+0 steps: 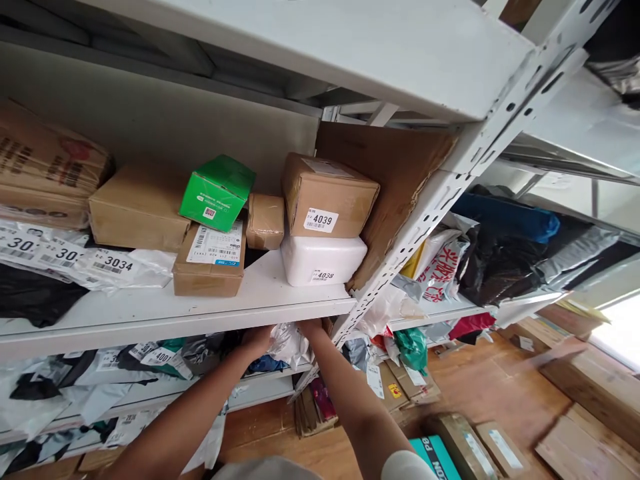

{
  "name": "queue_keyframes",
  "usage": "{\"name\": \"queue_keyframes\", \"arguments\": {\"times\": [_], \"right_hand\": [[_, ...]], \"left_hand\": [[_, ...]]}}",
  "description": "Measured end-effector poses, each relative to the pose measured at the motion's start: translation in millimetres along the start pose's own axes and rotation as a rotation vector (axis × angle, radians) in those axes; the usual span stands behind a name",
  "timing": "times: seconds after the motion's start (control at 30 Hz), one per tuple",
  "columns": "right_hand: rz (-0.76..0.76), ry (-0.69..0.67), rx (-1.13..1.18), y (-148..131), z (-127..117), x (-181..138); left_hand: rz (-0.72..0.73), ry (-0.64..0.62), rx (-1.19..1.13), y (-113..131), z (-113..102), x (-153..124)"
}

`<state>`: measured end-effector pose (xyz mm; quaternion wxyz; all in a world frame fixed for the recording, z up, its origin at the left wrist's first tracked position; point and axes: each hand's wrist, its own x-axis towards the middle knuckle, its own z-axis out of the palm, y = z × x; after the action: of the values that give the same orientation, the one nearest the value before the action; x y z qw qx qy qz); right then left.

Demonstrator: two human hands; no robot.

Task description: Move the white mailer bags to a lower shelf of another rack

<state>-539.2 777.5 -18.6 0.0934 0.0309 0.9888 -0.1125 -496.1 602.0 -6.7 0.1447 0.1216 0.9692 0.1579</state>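
Nearest the camera, both forearms reach forward and up from the bottom edge toward the lower shelf (150,393) of a white metal rack. The left hand (257,339) rests against the left side of a crinkled white plastic parcel (290,343) tucked just under the edge of the middle shelf (150,313); its fingers curl onto the bag, but how firmly they grip cannot be told because the shelf edge hides the tips. The right hand (311,327) is at the parcel's upper right, mostly hidden behind the same edge, so whether its fingers are open or closed cannot be told. Left of the hands, the lower shelf holds a heap of grey and white mailer bags (100,380), one labelled 4001. On the wooden floor to the right lie cardboard cartons and a teal box (435,457). Above the hands, the middle shelf carries a white foam box (323,260) labelled 4038, with a brown carton (327,197) labelled 4039 stacked on it. Just left stands a small taped box (265,220), then a tilted green box (216,192) leaning on a labelled brown carton (210,263). Farther left lie a bag marked 3034 (117,265) and larger cartons (137,207). Beyond the upright post, a neighbouring rack holds dark and blue bags (505,247)
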Motion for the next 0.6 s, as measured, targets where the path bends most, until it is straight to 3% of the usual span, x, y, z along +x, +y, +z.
{"name": "queue_keyframes", "arguments": {"times": [0.2, 0.37, 0.47, 0.6], "right_hand": [[0.082, -0.109, 0.025, -10.3, 9.0, -37.6], [0.064, -0.004, 0.111, -3.0, 4.0, -63.1], [-0.021, 0.197, 0.234, 16.5, 32.6, -90.0], [-0.125, 0.429, 0.422, 63.6, 95.9, -142.3]], "left_hand": [[-0.021, 0.108, 0.071, 14.2, 10.3, -17.2], [-0.026, 0.189, 0.119, 27.2, 21.6, -25.5], [-0.011, 0.231, 0.119, 27.0, 24.3, -28.1], [0.112, 0.378, -0.012, 5.9, 39.2, -47.4]]}}
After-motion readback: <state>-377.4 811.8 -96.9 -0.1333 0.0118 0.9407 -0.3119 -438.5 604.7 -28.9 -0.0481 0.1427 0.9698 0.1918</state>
